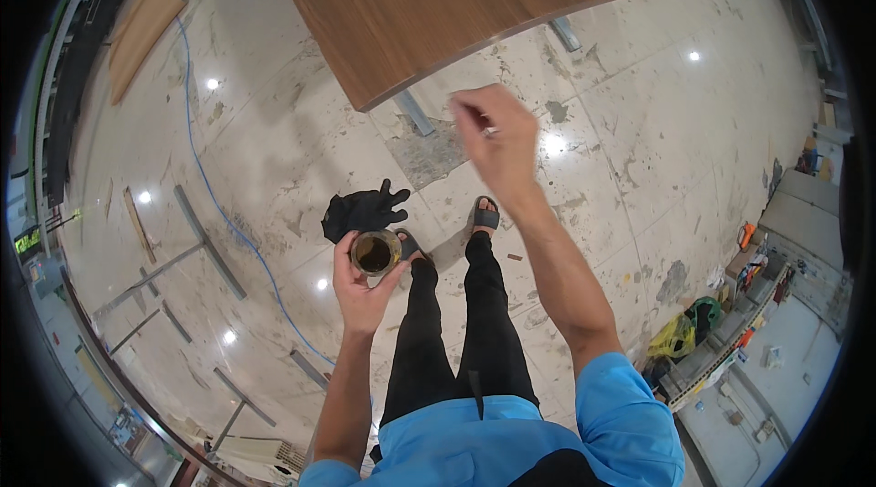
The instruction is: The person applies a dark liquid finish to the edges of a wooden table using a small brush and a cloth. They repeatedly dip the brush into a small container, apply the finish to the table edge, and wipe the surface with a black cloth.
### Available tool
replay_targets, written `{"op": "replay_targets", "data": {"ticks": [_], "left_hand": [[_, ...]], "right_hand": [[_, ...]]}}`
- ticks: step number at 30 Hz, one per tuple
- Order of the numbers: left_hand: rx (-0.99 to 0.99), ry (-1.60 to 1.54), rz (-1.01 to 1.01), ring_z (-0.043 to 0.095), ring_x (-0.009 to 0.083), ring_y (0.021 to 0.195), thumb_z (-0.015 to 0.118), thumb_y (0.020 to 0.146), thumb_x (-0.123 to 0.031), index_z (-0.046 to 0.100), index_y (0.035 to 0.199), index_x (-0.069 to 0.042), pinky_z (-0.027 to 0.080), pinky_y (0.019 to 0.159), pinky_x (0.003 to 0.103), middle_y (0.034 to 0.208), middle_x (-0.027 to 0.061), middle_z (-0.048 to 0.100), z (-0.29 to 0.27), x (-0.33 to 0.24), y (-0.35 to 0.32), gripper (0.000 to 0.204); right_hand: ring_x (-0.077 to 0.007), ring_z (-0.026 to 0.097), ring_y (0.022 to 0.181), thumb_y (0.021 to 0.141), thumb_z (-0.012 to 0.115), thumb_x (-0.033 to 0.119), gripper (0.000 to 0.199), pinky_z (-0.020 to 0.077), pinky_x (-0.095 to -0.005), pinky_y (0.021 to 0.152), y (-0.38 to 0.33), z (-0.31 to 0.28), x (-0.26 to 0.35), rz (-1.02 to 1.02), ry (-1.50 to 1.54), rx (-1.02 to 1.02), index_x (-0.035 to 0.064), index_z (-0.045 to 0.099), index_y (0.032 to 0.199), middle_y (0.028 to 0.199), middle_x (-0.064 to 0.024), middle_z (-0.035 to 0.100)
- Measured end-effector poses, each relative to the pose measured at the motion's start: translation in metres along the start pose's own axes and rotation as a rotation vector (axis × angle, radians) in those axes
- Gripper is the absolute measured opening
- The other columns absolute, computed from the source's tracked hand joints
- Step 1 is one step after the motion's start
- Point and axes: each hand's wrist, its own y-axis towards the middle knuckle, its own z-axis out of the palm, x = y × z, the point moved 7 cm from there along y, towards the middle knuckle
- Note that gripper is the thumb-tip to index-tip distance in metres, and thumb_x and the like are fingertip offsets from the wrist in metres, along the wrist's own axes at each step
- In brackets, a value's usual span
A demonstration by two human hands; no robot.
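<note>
The wooden panel (456, 4) lies flat just beyond the right hand, raised on metal strips (415, 113) over a stained tiled floor (639, 122). Its brown top looks dry and bare from here, so any coating from the jar seems not yet begun, though I cannot rule out work on the hidden part. The right hand (497, 140) is lifted in front of the panel's near edge with fingers pinched together on something small and pale, too small to tell what. The left hand (360, 282) is lower and nearer the body, curled round an open jar (374, 252) of dark liquid, held upright. A black glove (360, 211) sits just above that hand, touching the jar's far side
</note>
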Motion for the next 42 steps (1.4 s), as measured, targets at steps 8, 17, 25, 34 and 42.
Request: {"op": "replay_targets", "data": {"ticks": [8,17,25,34,42], "left_hand": [[-0.053,-0.007,-0.009,0.063,0.0187,0.122,0.087,0.079,0.011,0.041,0.150,0.000,0.054,0.107,0.034,0.134,0.0099,0.059,-0.007,0.007,-0.001,0.086],[-0.091,-0.025,-0.037,0.067,0.0175,0.117,0.089,0.081,0.005,0.045,0.143,0.002,0.054,0.105,0.033,0.128,0.0113,0.065,-0.012,0.016,-0.004,0.076],[-0.097,0.017,-0.009,0.065,0.0183,0.122,0.087,0.079,0.008,0.042,0.147,0.000,0.053,0.109,0.034,0.133,0.0109,0.062,-0.022,0.023,-0.005,0.081],[-0.125,-0.022,0.012,0.066,0.0187,0.119,0.089,0.079,0.007,0.044,0.145,0.002,0.054,0.106,0.034,0.130,0.0119,0.063,-0.029,0.023,-0.006,0.080],[-0.133,0.005,0.025,0.066,0.0187,0.119,0.090,0.079,0.006,0.046,0.143,0.002,0.054,0.105,0.033,0.130,0.0125,0.063,-0.034,0.018,-0.003,0.078]], "right_hand": [[-0.0185,0.070,0.075,0.093,0.075,0.003,0.007,0.0565,-0.0313,0.069,0.029,-0.052,-0.049,-0.009,-0.115,-0.221,0.0022,0.078,0.099,0.088,-0.0107,0.073],[-0.0143,0.067,0.073,0.095,0.073,-0.001,0.010,0.0548,-0.0270,0.067,-0.027,0.052,0.011,-0.014,0.053,0.089,0.0011,0.077,0.104,0.091,-0.0091,0.073],[-0.0091,0.065,0.076,0.096,0.074,0.000,0.008,0.0543,-0.0255,0.069,-0.019,0.028,-0.002,0.016,-0.007,-0.055,-0.0009,0.076,0.104,0.093,-0.0064,0.073],[-0.0164,0.067,0.071,0.091,0.077,-0.002,0.009,0.0538,-0.0291,0.063,-0.024,0.026,0.009,0.055,-0.056,-0.222,0.0011,0.073,0.099,0.089,-0.0101,0.069],[-0.0114,0.064,0.071,0.093,0.076,-0.002,0.008,0.0526,-0.0257,0.065,-0.031,0.041,0.020,-0.090,-0.005,-0.073,0.0005,0.076,0.100,0.089,-0.0065,0.072]]}}
